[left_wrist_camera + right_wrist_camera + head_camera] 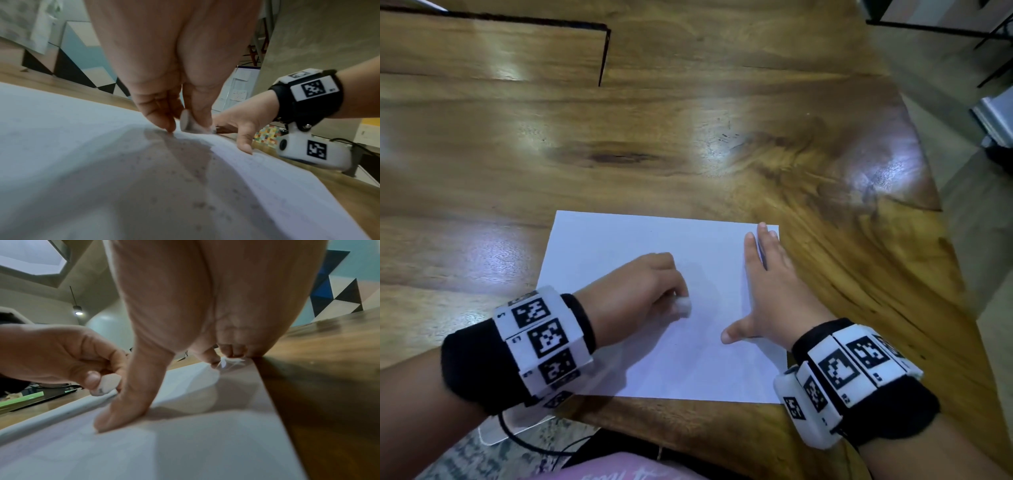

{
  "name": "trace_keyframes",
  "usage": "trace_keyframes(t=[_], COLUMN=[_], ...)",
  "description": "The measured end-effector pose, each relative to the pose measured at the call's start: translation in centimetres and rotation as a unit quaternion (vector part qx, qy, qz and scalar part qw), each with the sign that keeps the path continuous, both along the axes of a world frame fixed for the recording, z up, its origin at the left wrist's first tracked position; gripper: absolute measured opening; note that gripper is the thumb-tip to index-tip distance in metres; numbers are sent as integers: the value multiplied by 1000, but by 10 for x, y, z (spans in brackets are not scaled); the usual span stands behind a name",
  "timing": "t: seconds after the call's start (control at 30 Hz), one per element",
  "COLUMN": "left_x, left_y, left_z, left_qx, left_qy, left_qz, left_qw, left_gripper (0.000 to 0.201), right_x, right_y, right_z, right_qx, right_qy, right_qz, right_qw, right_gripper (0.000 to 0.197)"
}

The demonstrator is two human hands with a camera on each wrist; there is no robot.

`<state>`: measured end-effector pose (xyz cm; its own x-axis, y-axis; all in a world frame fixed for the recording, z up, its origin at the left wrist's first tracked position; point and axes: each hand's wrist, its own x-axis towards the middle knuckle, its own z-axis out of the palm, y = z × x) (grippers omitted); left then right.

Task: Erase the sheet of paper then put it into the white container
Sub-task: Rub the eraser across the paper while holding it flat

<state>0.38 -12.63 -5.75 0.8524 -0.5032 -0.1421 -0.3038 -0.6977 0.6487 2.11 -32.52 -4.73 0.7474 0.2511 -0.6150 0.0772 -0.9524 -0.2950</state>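
A white sheet of paper (619, 246) lies flat on the wooden table near its front edge. My left hand (647, 291) pinches a small white eraser (684, 305) and holds it against the middle of the sheet. The eraser (188, 124) shows between thumb and fingers in the left wrist view, and the eraser (107, 384) appears again in the right wrist view. My right hand (767, 291) lies flat with straight fingers on the sheet's right edge, thumb spread onto the paper. Small eraser crumbs dot the paper (102, 162). No white container is in view.
The wooden table (688, 120) stretches far ahead and to the left, with a dark seam (604, 54) at the back left. Its right edge (935, 212) slants down toward me. A black cable (524, 442) hangs below the front edge.
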Motion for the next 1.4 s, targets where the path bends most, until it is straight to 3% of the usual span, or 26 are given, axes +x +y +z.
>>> trace_keyframes(t=[0.03, 0.1, 0.17, 0.27, 0.33, 0.57, 0.73, 0.83, 0.9, 1.03, 1.27, 1.4], left_x=[-1, -4, -12, -14, -10, -2, 2, 21, 42, 80, 87, 53], left_y=[2, 5, 10, 14, 19, 42, 25, 10, 1, -25, -50, -40], left_z=[-3, -4, -11, -11, -14, -8, 6, 17, 20, 18, 12, 6], left_qx=[-10, -68, -45, -65, -3, 22, 11, 56, 97, 84, 77, 83], left_qy=[2, 82, 56, 108, 68, 50, 35, -21, 9, -32, -47, 0], left_qz=[20, 73, 36, 52, 16, 3, 53, 60, 76, 129, 88, -33], left_qw=[1000, 992, 997, 991, 998, 998, 998, 996, 992, 988, 992, 996], left_gripper=[11, 22, 44, 29, 12, 11, 23, 19, 16, 26, 13, 9], right_x=[0, 0, 0, -2, -2, 4, 2, 3, 4, 4, 4, 4], right_y=[0, 0, 0, 2, 5, 17, 7, 8, 9, 10, 10, 10], right_z=[0, 0, 0, 0, -1, -5, -6, -9, -10, -9, -5, -5], right_qx=[0, -2, -4, -9, -11, -8, -19, -21, -23, -32, -54, -63], right_qy=[-1, 1, 3, -2, -5, -27, -19, -23, -24, -24, -22, -27], right_qz=[1, 2, 4, 16, 28, 58, 62, 55, 52, 45, 51, 54], right_qw=[1000, 1000, 1000, 1000, 1000, 998, 998, 998, 998, 998, 997, 996], right_gripper=[143, 142, 142, 140, 138, 135, 142, 147, 148, 150, 149, 149])
